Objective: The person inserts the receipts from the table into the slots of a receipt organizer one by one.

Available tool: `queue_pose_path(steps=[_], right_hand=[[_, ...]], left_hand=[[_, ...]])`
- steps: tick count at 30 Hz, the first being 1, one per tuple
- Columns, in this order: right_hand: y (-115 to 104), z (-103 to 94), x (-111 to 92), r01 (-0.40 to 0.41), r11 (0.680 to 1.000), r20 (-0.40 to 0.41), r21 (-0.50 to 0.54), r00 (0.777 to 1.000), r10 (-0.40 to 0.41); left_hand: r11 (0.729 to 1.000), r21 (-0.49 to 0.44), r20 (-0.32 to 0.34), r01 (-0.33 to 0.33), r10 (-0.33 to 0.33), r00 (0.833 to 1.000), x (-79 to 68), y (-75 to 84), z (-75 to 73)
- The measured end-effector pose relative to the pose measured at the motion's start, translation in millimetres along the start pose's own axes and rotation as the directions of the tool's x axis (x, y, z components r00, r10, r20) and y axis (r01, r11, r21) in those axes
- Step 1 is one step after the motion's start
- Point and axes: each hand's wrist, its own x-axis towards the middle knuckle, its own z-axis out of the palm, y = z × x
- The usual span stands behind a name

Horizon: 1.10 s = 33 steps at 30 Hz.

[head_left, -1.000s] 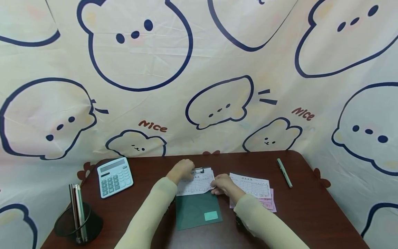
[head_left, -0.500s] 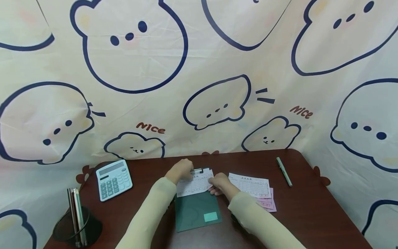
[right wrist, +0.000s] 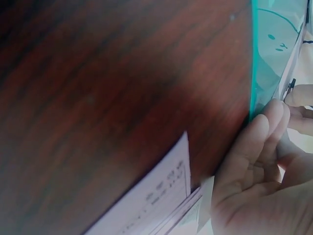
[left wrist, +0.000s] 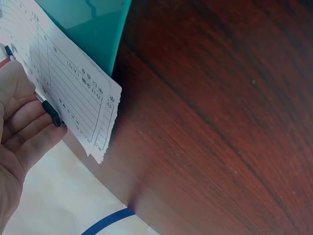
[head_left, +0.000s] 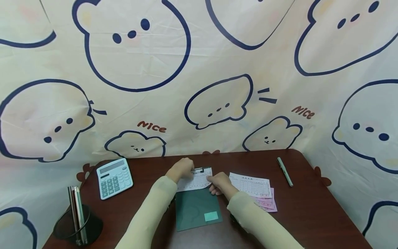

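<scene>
A dark green clipboard point(head_left: 197, 207) lies on the table with its metal clip point(head_left: 199, 170) at the far end. My left hand point(head_left: 181, 169) pinches that clip between thumb and fingers; the black-tipped clip lever point(left wrist: 51, 112) shows between them in the left wrist view. White printed forms point(head_left: 192, 182), ragged along one edge, lie at the clip over the upper board. My right hand point(head_left: 220, 183) pinches the forms at their right edge, with its other fingers beside the board's edge point(right wrist: 254, 58).
Right of the clipboard lies another printed form point(head_left: 252, 185) over pink slips point(head_left: 268, 203). A pale green pen point(head_left: 284, 172) lies farther right. On the left are a light blue calculator point(head_left: 114, 178) and a black mesh pen holder point(head_left: 94, 226). A patterned curtain point(head_left: 217, 62) hangs behind the table.
The forms have slid up the clipboard toward the clip, baring more green board below. My right hand has shifted slightly left with them; my left hand stays at the clip.
</scene>
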Motion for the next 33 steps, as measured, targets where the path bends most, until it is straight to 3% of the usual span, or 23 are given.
queue_pose_path(steps=[12, 21, 27, 33], right_hand=[[-4, -2.9, 2, 0.010, 1.000, -0.009, -0.013, 1.000, -0.010], [-6, -6.2, 1, -0.005, 1.000, -0.012, -0.030, 1.000, 0.004], [-1, -5.7, 1, -0.016, 1.000, 0.018, -0.010, 1.000, 0.016], [2, -28.5, -2, -0.012, 1.000, 0.031, 0.028, 0.999, 0.011]], left_hand=[[1.000, 0.029, -0.021, -0.012, 0.013, 1.000, -2.8, 6.1, -9.7], [0.993, 0.116, -0.057, -0.020, 0.027, 0.998, -1.9, 8.2, -2.8], [0.996, 0.092, -0.050, -0.016, 0.020, 0.999, -6.3, 7.4, 1.6], [0.996, 0.086, -0.048, -0.011, 0.015, 0.999, -8.1, 5.6, 0.5]])
